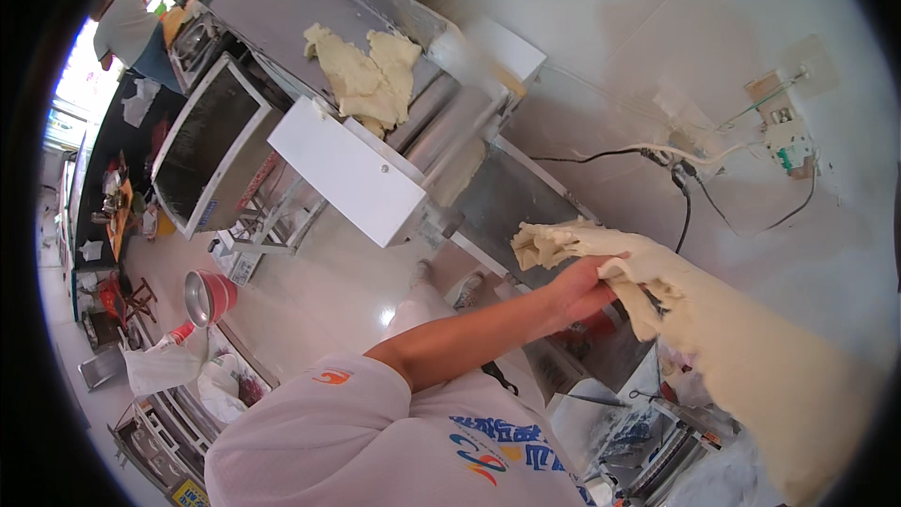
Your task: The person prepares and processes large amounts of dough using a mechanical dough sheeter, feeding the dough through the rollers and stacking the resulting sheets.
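My left hand reaches across to the right, its fingers closed on the ragged edge of a large, pale dough sheet. The sheet stretches away to the lower right, where it blurs near the rim of the view. Its torn, folded end hangs over the lower metal tray of a dough sheeter. My right hand is out of view. Another torn piece of dough lies on the upper feed tray, against the metal rollers.
A white side cover juts out from the sheeter. Cables run along the wall to a breaker. A red-sided metal basin rests on the floor. A glass-fronted cabinet and another person are at upper left.
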`<state>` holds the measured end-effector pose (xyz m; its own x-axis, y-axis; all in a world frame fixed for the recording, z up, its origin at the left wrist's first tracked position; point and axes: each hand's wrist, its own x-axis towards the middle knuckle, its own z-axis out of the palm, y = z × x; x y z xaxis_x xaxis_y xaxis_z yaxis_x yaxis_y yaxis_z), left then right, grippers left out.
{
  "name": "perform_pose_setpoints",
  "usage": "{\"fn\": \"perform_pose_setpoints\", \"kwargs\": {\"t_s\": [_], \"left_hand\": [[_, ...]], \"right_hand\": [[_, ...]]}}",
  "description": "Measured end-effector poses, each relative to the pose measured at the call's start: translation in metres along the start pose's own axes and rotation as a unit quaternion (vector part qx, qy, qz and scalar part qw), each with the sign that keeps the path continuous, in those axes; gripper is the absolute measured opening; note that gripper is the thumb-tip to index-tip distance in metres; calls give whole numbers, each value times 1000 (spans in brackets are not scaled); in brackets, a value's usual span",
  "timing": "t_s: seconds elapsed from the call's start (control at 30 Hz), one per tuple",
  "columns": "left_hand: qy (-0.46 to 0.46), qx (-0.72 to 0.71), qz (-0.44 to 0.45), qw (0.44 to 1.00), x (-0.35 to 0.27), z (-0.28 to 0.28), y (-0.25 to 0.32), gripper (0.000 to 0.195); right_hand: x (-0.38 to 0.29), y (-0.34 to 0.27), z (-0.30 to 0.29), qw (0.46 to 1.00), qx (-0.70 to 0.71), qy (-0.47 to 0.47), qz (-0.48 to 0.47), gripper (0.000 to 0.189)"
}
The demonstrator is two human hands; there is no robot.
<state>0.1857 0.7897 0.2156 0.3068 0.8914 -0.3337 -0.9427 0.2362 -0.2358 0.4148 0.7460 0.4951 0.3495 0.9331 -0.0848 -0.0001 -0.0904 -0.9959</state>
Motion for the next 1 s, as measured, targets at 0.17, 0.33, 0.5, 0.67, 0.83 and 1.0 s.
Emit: {"fn": "perform_pose_setpoints", "kwargs": {"t_s": [0.17, 0.33, 0.5, 0.67, 0.83, 1.0], "left_hand": [[-151, 101, 24, 983, -67, 129, -9, 38], [-319, 178, 90, 927, -140, 239, 16, 33], [-372, 201, 177, 889, -185, 315, 91, 27], [-426, 276, 292, 811, -240, 363, 232, 30], [-452, 263, 346, 779, -307, 409, 407, 31], [-367, 303, 456, 752, -357, 435, 588, 29]], "right_hand": [[0, 2, 22, 997, 33, -65, 15, 54], [-10, 4, 66, 988, 55, -140, 29, 53], [-27, 10, 133, 973, 75, -213, 49, 52], [-59, 17, 224, 957, 89, -269, 64, 51], [-103, 28, 335, 945, 113, -297, 80, 51], [-132, 4, 443, 944, 133, -291, 80, 50]]}}
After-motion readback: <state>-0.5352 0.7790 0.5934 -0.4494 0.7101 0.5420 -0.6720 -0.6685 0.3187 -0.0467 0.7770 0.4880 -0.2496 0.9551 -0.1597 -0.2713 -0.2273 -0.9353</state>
